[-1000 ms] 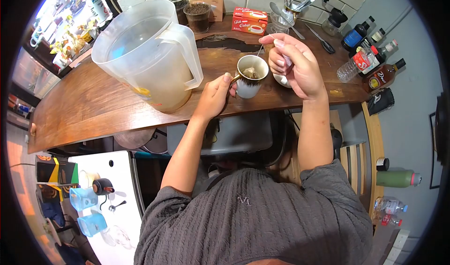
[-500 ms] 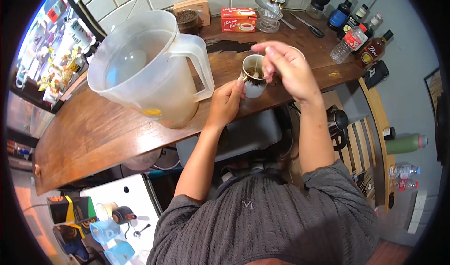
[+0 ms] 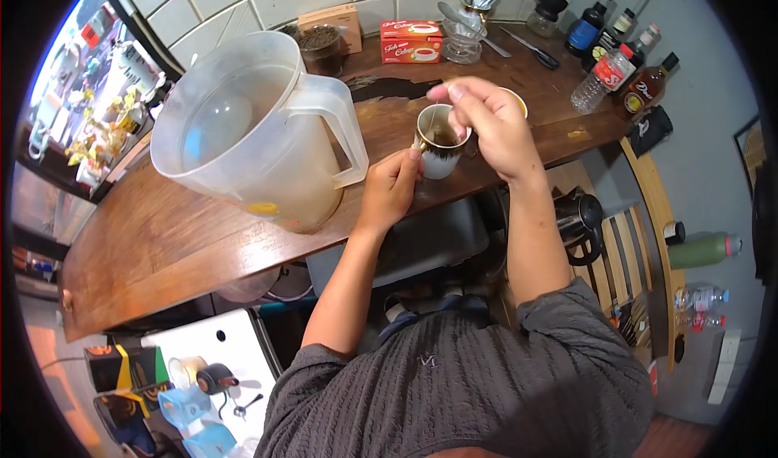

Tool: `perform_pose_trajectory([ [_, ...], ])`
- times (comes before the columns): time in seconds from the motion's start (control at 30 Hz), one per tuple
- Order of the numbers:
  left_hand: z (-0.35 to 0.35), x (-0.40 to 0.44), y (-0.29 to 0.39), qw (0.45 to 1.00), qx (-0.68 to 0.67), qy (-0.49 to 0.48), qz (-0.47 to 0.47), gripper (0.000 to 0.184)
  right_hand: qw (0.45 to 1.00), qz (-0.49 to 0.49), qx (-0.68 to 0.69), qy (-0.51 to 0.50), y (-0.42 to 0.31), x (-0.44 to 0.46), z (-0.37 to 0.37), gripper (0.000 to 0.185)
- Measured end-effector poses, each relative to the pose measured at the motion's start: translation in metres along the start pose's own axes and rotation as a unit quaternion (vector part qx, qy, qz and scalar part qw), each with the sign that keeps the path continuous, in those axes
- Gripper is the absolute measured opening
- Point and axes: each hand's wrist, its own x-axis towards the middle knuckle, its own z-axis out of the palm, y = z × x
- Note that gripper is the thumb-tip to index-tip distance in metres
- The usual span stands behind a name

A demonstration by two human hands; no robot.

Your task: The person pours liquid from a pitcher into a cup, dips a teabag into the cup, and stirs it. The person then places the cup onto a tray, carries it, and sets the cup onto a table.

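A white mug (image 3: 440, 166) with a dark, gold-edged pattern stands near the front edge of the wooden counter. My left hand (image 3: 391, 186) is closed on its handle at the left side. Over the rim, my right hand (image 3: 498, 130) pinches a thin string that runs down into the mug. A tea bag (image 3: 442, 136) appears at the string's lower end, in brownish liquid, though its outline is blurred. Behind my right hand, a second cup (image 3: 519, 101) with a yellowish rim is mostly hidden. To the left stands a large translucent pitcher (image 3: 251, 166), its handle facing the mug.
Red tea boxes (image 3: 411, 50) and a glass holder with spoons (image 3: 466, 44) stand along the tiled wall. Scissors (image 3: 539, 53) lie to their right. Several bottles (image 3: 604, 77) fill the right corner. A black kettle (image 3: 577, 215) is below the counter.
My right hand has shifted slightly down and left over the mug. The tea bag sits lower in the mug than before. My left hand stays on the handle.
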Motion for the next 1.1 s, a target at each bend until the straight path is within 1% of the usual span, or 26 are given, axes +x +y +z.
perform_pose_trajectory([
  [0.07, 0.000, -0.002, -0.003, 1.000, 0.011, 0.003, -0.012, 0.041, 0.997, -0.059, 0.038, -0.009, -0.013, 0.006, 0.000, 0.026],
  [0.1, 0.001, -0.002, -0.006, 1.000, 0.007, 0.003, -0.013, 0.041, 0.997, -0.059, 0.044, -0.017, -0.017, 0.008, -0.003, 0.026],
  [0.17, 0.002, -0.002, -0.004, 1.000, 0.007, 0.011, -0.012, 0.041, 0.993, -0.090, 0.067, -0.042, -0.022, 0.013, -0.010, 0.026],
  [0.23, 0.002, -0.002, -0.001, 1.000, 0.007, -0.003, -0.021, 0.047, 0.992, -0.089, 0.075, -0.057, -0.012, 0.013, -0.015, 0.026],
  [0.3, 0.003, -0.003, -0.001, 1.000, -0.008, 0.007, -0.030, 0.045, 0.998, -0.015, 0.009, -0.057, 0.004, 0.012, -0.017, 0.025],
  [0.33, 0.004, -0.003, -0.002, 0.999, -0.026, 0.010, -0.039, 0.043, 0.996, 0.017, 0.011, -0.084, 0.013, 0.012, -0.020, 0.026],
  [0.37, 0.005, -0.003, 0.000, 0.999, -0.025, 0.014, -0.040, 0.043, 0.995, 0.008, 0.007, -0.098, 0.014, 0.013, -0.020, 0.026],
  [0.43, 0.005, -0.004, 0.004, 0.997, -0.016, 0.020, -0.074, 0.043, 0.994, -0.042, -0.010, -0.097, 0.006, 0.017, -0.028, 0.026],
  [0.5, 0.005, -0.004, 0.005, 0.996, -0.017, 0.024, -0.080, 0.042, 0.991, -0.081, 0.041, -0.099, -0.010, 0.021, -0.034, 0.027],
  [0.53, 0.006, -0.004, 0.006, 0.996, -0.015, 0.028, -0.080, 0.042, 0.989, -0.085, 0.052, -0.105, -0.021, 0.022, -0.036, 0.029],
  [0.63, 0.006, -0.003, 0.006, 0.997, -0.007, 0.040, -0.069, 0.042, 0.987, -0.065, 0.085, -0.123, -0.012, 0.026, -0.041, 0.028],
  [0.67, 0.005, -0.003, 0.005, 0.995, -0.005, 0.047, -0.084, 0.041, 0.990, -0.045, 0.060, -0.122, -0.002, 0.028, -0.039, 0.028],
  [0.7, 0.006, -0.004, 0.004, 0.993, -0.004, 0.054, -0.101, 0.041, 0.987, -0.003, 0.062, -0.146, 0.005, 0.027, -0.041, 0.028],
  [0.8, 0.005, -0.004, 0.000, 0.994, 0.006, 0.064, -0.086, 0.040, 0.986, 0.003, 0.038, -0.162, 0.007, 0.030, -0.038, 0.028],
  [0.87, 0.006, -0.003, 0.000, 0.995, -0.004, 0.072, -0.073, 0.039, 0.986, -0.052, 0.064, -0.146, -0.005, 0.033, -0.037, 0.028],
  [0.9, 0.007, -0.003, 0.000, 0.996, -0.017, 0.072, -0.058, 0.039, 0.981, -0.069, 0.087, -0.160, -0.012, 0.035, -0.038, 0.028],
  [0.97, 0.008, -0.002, 0.003, 0.995, -0.004, 0.075, -0.068, 0.040, 0.973, -0.107, 0.137, -0.149, -0.016, 0.037, -0.033, 0.027],
  [1.03, 0.008, -0.003, 0.003, 0.994, 0.007, 0.074, -0.078, 0.041, 0.980, -0.086, 0.123, -0.132, -0.002, 0.035, -0.028, 0.025],
  [1.1, 0.008, -0.003, 0.001, 0.995, 0.006, 0.075, -0.064, 0.041, 0.986, -0.066, 0.105, -0.114, 0.014, 0.033, -0.025, 0.024],
])
